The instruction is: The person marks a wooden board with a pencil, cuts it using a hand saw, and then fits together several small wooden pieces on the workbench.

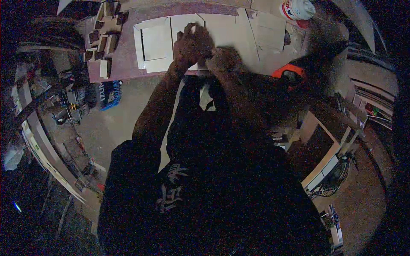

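Note:
Both of my hands are close together over pale flat panels [230,32] on the reddish workbench [128,72]. My left hand [193,45] has its fingers curled, with a small whitish bit showing near the fingertips that I cannot make out. Just to its right and slightly lower, my right hand [224,59] is closed, its fingers bent and partly blurred; what they hold, if anything, is hidden. A pale rectangular frame [154,42] lies left of my hands.
Small wooden blocks [103,42] are at the bench's left. A white tub [297,9] stands at the back right, with an orange-and-black object [289,72] nearer. Below the bench's left part is a blue item [112,94]; a wooden box [314,147] stands lower right.

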`<control>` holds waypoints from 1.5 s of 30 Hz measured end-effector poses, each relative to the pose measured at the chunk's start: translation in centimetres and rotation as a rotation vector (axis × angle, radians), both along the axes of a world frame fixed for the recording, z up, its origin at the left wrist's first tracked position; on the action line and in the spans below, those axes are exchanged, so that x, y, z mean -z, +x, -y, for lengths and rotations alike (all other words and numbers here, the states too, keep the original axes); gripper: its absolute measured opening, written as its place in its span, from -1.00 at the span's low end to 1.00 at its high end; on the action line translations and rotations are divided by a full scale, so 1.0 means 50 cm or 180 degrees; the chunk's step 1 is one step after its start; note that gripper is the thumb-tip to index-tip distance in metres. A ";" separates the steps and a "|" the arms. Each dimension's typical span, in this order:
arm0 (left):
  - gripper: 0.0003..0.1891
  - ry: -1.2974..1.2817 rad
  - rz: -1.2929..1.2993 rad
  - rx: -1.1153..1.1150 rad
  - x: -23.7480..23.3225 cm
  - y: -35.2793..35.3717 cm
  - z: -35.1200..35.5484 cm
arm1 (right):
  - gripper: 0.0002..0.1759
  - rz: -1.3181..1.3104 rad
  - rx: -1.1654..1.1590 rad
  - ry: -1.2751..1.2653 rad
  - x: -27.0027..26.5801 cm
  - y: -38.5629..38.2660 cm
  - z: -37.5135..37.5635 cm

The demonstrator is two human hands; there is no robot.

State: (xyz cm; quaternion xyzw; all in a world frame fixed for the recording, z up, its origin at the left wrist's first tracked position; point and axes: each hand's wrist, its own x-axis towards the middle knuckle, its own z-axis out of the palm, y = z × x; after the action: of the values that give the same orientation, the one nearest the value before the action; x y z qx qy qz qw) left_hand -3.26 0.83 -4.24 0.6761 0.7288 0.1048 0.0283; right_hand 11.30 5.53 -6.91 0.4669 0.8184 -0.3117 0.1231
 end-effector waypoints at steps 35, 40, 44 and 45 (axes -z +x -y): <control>-0.32 -0.0443 0.0064 0.0216 0.114 -0.039 0.015 | -0.76 -0.1003 0.0440 0.1869 0.123 0.406 -0.100; -0.33 -0.0572 0.0010 0.0071 0.077 -0.014 0.007 | -0.76 -0.0991 0.0489 0.1929 0.113 0.382 -0.081; -0.40 -0.0560 -0.0078 -0.0274 0.048 0.004 -0.001 | -0.75 -0.0999 0.0526 0.1912 0.113 0.351 -0.067; -0.43 -0.0745 0.0039 -0.0582 0.049 0.011 -0.006 | -0.75 -0.1001 0.0532 0.1906 0.115 0.345 -0.067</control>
State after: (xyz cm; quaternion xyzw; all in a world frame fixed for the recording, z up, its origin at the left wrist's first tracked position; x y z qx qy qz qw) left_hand -2.72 1.13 -6.70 0.5983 0.7944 0.0254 0.1017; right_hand 28.56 8.87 -12.68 0.4939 0.8414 -0.1348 -0.1729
